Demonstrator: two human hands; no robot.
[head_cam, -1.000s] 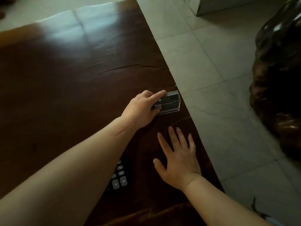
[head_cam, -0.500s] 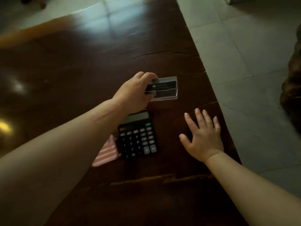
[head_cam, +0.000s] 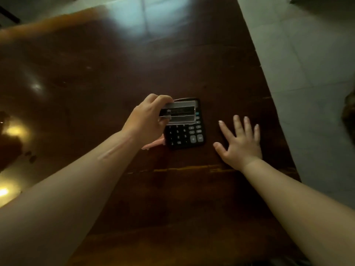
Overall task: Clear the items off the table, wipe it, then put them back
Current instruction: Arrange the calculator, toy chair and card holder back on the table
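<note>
Since half a second ago, the left hand has drawn the clear plastic card holder back toward the near side. The holder now covers the far end of the calculator, where before it sat beyond it. The fingers curl over the holder's far edge and the thumb is underneath, a close pinch on its left end. Whether the holder touches the calculator cannot be told. A dark card shows inside it.

One pink striped item, mostly hidden by the left wrist, lies just left of the one black calculator. To the right of the calculator, close by but apart, the right hand lies with fingers straight and spread on the wood, holding nothing.

All of this is on a dark, glossy wooden table with window glare at the far side. Pale floor tiles run along its right edge.
</note>
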